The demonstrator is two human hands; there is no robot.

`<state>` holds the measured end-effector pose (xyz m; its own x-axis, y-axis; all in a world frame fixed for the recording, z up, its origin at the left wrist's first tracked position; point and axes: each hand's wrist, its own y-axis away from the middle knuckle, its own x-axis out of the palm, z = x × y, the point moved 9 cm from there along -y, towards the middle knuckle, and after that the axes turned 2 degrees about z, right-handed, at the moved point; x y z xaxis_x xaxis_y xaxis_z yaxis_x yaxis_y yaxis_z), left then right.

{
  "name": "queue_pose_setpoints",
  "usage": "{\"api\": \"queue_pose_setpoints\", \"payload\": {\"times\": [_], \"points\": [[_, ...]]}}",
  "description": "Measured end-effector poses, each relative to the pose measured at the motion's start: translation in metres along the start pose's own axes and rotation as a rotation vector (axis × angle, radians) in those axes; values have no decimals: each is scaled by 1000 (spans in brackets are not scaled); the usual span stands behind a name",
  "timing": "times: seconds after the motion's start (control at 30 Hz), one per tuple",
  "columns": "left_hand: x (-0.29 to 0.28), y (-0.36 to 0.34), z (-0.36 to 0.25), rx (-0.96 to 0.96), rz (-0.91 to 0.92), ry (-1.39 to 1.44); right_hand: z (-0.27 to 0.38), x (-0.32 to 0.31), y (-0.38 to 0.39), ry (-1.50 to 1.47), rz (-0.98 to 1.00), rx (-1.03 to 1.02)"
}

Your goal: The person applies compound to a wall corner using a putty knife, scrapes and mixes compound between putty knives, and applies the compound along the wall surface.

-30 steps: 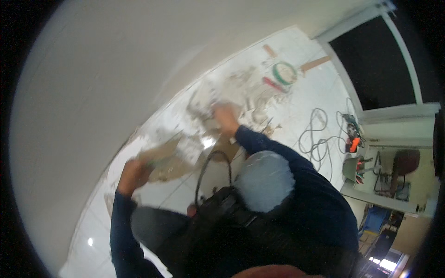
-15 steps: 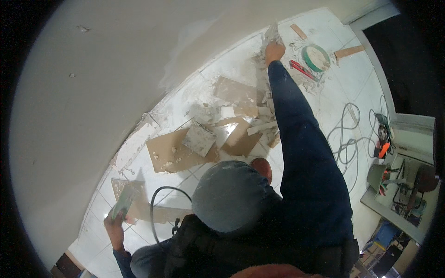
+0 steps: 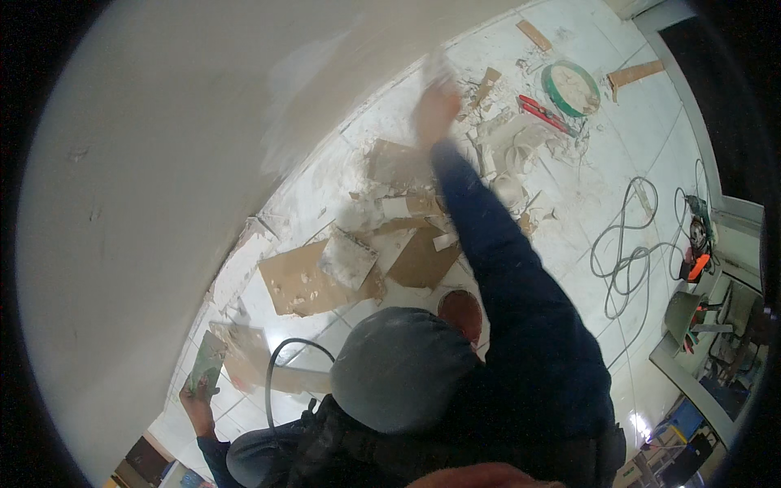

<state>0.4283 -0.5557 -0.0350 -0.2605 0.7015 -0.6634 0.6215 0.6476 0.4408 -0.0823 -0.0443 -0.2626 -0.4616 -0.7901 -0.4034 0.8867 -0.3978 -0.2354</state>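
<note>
My left hand (image 3: 198,398), at the lower left, grips the lower end of a green flat rectangular board piece (image 3: 209,358). Its fingers wrap the edge, close to the wall's foot. Stretched far forward, my right hand (image 3: 437,112) is smeared by motion near the base of the wall (image 3: 203,122). A whitish thing (image 3: 439,71) sticks out past its fingers, too blurred to name. To the right of that hand stand a green-rimmed round tub (image 3: 571,89) of pale paste and a red long-handled tool (image 3: 547,115).
Brown board offcuts (image 3: 293,281) and a plaster-smeared square (image 3: 350,259) litter the white tiles before my grey-clad knee (image 3: 403,370). Wood strips (image 3: 634,75) lie beyond the tub. A looped grey cable (image 3: 622,260) runs right, toward a power tool (image 3: 698,236).
My right hand has swept left toward the wall's foot, with the whitish thing still at its fingers. My left hand has turned the green board piece slightly; the view has shifted a little.
</note>
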Motion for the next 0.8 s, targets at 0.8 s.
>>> {"api": "queue_pose_setpoints", "payload": {"times": [0.8], "points": [[-3,-32,24,-18,76,7,-138,-55,-203,243,-319,-36]]}}
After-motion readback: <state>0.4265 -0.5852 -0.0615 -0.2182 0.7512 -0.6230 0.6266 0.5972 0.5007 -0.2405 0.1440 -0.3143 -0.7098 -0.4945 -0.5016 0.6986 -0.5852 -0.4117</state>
